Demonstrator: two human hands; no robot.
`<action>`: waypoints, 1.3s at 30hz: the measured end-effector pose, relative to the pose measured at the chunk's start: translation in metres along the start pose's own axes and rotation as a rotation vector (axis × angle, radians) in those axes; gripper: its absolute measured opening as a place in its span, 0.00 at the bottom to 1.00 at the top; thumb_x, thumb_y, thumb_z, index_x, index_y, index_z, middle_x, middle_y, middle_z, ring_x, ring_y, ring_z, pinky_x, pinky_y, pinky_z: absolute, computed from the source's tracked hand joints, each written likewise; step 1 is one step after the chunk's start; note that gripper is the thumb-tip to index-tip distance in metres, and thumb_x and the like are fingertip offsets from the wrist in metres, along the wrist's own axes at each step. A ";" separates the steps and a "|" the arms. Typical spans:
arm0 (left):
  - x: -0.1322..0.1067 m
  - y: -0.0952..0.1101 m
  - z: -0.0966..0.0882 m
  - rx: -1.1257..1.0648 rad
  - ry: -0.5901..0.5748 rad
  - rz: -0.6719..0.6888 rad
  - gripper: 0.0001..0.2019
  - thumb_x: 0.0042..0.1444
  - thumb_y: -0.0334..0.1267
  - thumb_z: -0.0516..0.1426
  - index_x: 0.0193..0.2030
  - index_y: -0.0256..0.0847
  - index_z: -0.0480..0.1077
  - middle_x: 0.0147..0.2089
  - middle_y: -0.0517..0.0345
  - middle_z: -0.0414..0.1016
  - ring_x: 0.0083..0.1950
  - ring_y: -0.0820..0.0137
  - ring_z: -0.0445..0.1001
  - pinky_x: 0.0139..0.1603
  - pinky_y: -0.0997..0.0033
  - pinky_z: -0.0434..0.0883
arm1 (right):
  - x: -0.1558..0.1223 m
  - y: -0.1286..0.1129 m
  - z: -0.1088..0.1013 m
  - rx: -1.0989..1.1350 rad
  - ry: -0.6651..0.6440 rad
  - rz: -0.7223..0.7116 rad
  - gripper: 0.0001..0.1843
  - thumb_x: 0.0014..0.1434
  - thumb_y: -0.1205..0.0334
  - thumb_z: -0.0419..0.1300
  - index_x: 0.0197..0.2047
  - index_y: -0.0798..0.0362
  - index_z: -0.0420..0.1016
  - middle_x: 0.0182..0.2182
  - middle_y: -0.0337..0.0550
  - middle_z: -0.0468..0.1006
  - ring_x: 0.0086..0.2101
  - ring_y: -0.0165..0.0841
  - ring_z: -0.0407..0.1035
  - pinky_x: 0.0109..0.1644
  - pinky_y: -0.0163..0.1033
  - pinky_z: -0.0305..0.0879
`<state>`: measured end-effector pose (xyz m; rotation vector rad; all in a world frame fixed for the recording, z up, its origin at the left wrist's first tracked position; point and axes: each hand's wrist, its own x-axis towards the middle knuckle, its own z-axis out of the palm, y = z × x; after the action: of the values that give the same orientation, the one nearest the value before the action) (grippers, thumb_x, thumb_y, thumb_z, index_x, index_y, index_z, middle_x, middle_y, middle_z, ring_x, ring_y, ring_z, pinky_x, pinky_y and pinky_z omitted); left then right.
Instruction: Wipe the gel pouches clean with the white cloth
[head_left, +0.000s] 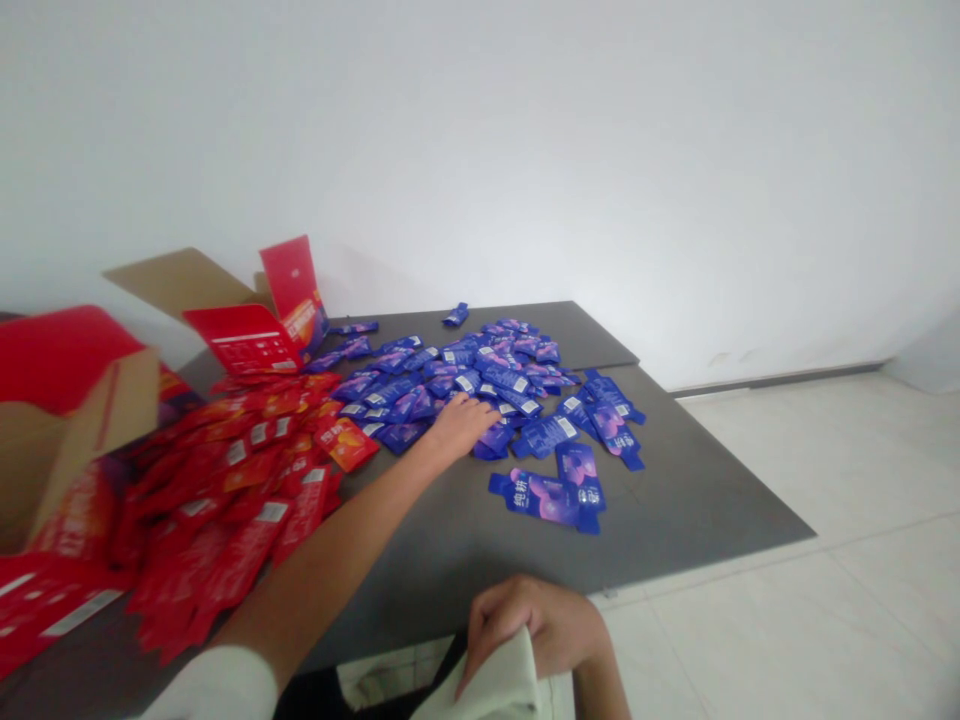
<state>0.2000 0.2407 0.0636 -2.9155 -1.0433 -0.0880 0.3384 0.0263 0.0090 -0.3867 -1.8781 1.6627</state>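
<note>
My left hand (463,420) reaches out over the grey table (675,500) and rests palm down on a spread of blue sachets (495,385), its fingers curled onto the packets; whether they grip one is hidden. Two more blue sachets (551,495) lie apart, nearer the front edge. My right hand (536,625) is close to my body at the bottom of the view, fingers closed on a pale cloth (499,685).
A heap of red sachets (232,490) covers the table's left side. An open red carton (277,310) stands at the back left, another open carton (60,420) at the far left. A white wall rises behind; pale floor tiles (825,600) lie to the right.
</note>
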 end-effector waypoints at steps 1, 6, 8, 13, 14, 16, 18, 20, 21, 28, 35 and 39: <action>-0.002 -0.001 -0.002 -0.007 -0.002 0.001 0.17 0.67 0.27 0.53 0.55 0.46 0.77 0.53 0.51 0.81 0.56 0.64 0.76 0.60 0.62 0.63 | 0.000 0.000 0.000 -0.004 -0.005 -0.001 0.36 0.58 0.35 0.68 0.47 0.64 0.87 0.35 0.53 0.81 0.33 0.31 0.74 0.39 0.31 0.70; -0.010 -0.008 -0.012 -0.053 -0.030 -0.015 0.12 0.64 0.28 0.57 0.44 0.45 0.82 0.45 0.51 0.85 0.50 0.62 0.81 0.52 0.66 0.69 | -0.001 0.003 0.000 -0.025 -0.012 0.002 0.37 0.62 0.32 0.62 0.47 0.63 0.87 0.36 0.54 0.80 0.34 0.32 0.74 0.38 0.32 0.70; -0.013 -0.011 -0.015 -0.075 -0.029 -0.030 0.11 0.63 0.29 0.58 0.42 0.45 0.83 0.42 0.50 0.85 0.47 0.61 0.82 0.49 0.67 0.71 | -0.002 0.004 0.000 -0.033 -0.009 0.012 0.37 0.62 0.32 0.62 0.47 0.62 0.87 0.37 0.54 0.80 0.34 0.32 0.74 0.38 0.32 0.70; -0.021 -0.014 -0.026 -0.159 0.036 -0.067 0.12 0.66 0.31 0.56 0.45 0.45 0.82 0.45 0.50 0.85 0.48 0.60 0.83 0.50 0.68 0.73 | -0.003 0.003 0.001 -0.045 0.025 0.015 0.33 0.62 0.35 0.64 0.47 0.60 0.87 0.36 0.53 0.81 0.33 0.32 0.75 0.38 0.33 0.71; -0.026 -0.013 -0.030 -0.180 0.061 -0.076 0.13 0.68 0.32 0.55 0.47 0.45 0.82 0.47 0.50 0.85 0.50 0.60 0.83 0.52 0.67 0.73 | -0.003 0.002 0.001 -0.038 0.033 0.018 0.32 0.62 0.36 0.64 0.47 0.60 0.87 0.36 0.53 0.82 0.33 0.32 0.75 0.38 0.33 0.71; -0.041 -0.008 -0.038 -0.228 0.121 -0.099 0.13 0.71 0.35 0.52 0.50 0.44 0.79 0.51 0.50 0.84 0.52 0.61 0.82 0.54 0.67 0.72 | -0.003 0.000 0.001 -0.014 0.039 0.028 0.29 0.63 0.39 0.65 0.47 0.59 0.87 0.36 0.53 0.82 0.33 0.32 0.75 0.37 0.32 0.70; -0.065 0.001 -0.046 -0.269 0.184 -0.129 0.14 0.74 0.40 0.49 0.53 0.44 0.76 0.52 0.51 0.83 0.53 0.62 0.81 0.55 0.67 0.72 | -0.003 -0.001 0.002 0.009 0.045 0.026 0.26 0.63 0.43 0.67 0.47 0.59 0.87 0.35 0.52 0.82 0.33 0.31 0.75 0.37 0.32 0.70; -0.097 0.012 -0.054 -0.333 0.241 -0.182 0.15 0.75 0.44 0.47 0.52 0.43 0.74 0.49 0.53 0.82 0.50 0.64 0.81 0.51 0.68 0.73 | -0.002 -0.003 0.002 0.016 0.056 0.018 0.23 0.63 0.46 0.68 0.46 0.59 0.88 0.34 0.52 0.83 0.32 0.31 0.75 0.37 0.32 0.70; -0.114 0.019 -0.057 -0.387 0.264 -0.223 0.16 0.75 0.46 0.46 0.50 0.44 0.73 0.45 0.56 0.82 0.47 0.65 0.81 0.48 0.69 0.73 | -0.002 -0.005 0.002 0.016 0.060 0.017 0.22 0.63 0.46 0.68 0.45 0.59 0.88 0.34 0.52 0.82 0.31 0.30 0.74 0.37 0.32 0.70; -0.212 0.048 -0.017 -1.296 0.062 -0.658 0.20 0.68 0.60 0.50 0.46 0.45 0.65 0.30 0.65 0.72 0.22 0.68 0.73 0.18 0.71 0.70 | -0.004 -0.008 0.001 0.037 0.065 0.049 0.17 0.62 0.49 0.70 0.44 0.54 0.89 0.32 0.48 0.80 0.30 0.29 0.71 0.32 0.31 0.65; -0.238 0.045 0.038 -0.949 0.277 -0.661 0.24 0.70 0.47 0.48 0.68 0.41 0.60 0.42 0.54 0.79 0.45 0.62 0.81 0.49 0.61 0.77 | -0.011 0.003 0.001 0.056 0.176 0.089 0.19 0.60 0.44 0.70 0.43 0.52 0.89 0.33 0.45 0.78 0.29 0.28 0.71 0.33 0.32 0.66; -0.244 0.053 0.043 -0.783 0.381 -0.588 0.23 0.73 0.43 0.47 0.71 0.41 0.59 0.51 0.49 0.78 0.51 0.63 0.80 0.55 0.58 0.76 | -0.011 0.000 0.001 -0.053 0.309 0.161 0.26 0.58 0.37 0.68 0.35 0.55 0.87 0.30 0.44 0.76 0.26 0.29 0.69 0.29 0.33 0.65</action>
<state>0.0469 0.0483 0.0031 -2.7905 -2.0882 -1.2660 0.3459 0.0190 0.0064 -0.7873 -1.6977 1.5528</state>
